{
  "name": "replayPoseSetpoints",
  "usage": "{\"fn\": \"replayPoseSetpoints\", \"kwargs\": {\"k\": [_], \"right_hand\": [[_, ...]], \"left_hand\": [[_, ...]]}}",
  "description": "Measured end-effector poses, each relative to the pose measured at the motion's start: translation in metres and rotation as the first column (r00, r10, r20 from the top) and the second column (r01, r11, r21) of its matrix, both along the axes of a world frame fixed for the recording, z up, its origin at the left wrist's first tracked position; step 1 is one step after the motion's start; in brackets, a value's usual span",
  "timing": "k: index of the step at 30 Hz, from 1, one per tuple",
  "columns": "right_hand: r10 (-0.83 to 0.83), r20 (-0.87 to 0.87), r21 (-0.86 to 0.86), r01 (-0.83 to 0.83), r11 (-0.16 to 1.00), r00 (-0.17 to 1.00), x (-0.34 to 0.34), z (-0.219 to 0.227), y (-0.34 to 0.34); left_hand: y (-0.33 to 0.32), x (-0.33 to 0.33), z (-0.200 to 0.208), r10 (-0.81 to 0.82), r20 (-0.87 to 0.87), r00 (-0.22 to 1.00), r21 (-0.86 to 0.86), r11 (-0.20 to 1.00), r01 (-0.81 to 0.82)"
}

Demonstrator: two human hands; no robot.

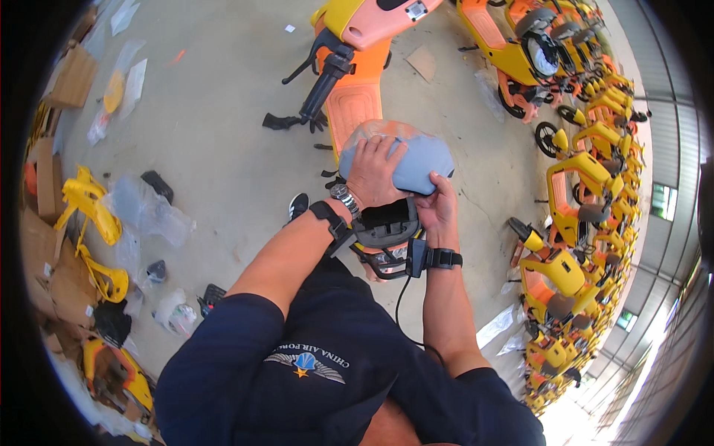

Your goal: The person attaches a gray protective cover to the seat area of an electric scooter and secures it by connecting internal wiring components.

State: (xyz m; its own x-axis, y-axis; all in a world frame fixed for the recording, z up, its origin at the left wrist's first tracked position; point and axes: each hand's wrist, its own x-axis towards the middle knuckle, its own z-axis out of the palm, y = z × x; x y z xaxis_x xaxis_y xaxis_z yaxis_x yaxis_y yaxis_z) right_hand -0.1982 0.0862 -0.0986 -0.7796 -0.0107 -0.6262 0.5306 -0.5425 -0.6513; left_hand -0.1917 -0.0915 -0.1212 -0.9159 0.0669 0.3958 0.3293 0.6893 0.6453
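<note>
In front of me a yellow and orange scooter (357, 104) has its grey-blue seat (422, 165) tipped up over a black storage compartment (387, 215). The seat's far part looks shiny, as if under clear film. My left hand (374, 169) lies on top of the seat with its fingers spread. At the seat's right rear edge, my right hand (439, 202) grips the rim, thumb on the upper side and the other fingers mostly hidden below.
Black handlebar grip (320, 93) and lever stick out ahead on the left. Rows of yellow scooters (584, 178) line the right side. Yellow body panels (93, 204), cardboard (71, 286) and clear plastic bags (149, 208) litter the floor at left. A cable hangs from my right wrist.
</note>
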Motion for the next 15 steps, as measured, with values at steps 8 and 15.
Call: {"fn": "replayPoseSetpoints", "kwargs": {"k": [8,15], "right_hand": [[0.068,-0.010,-0.053,-0.068,0.996,0.998,-0.017,0.009,-0.003],[0.112,-0.030,0.014,-0.112,0.994,0.993,-0.036,0.018,-0.009]], "left_hand": [[-0.015,0.019,-0.002,0.038,-0.211,0.977,0.031,0.999,-0.032],[-0.011,0.035,-0.014,0.228,-0.208,0.951,0.143,0.969,-0.201]]}}
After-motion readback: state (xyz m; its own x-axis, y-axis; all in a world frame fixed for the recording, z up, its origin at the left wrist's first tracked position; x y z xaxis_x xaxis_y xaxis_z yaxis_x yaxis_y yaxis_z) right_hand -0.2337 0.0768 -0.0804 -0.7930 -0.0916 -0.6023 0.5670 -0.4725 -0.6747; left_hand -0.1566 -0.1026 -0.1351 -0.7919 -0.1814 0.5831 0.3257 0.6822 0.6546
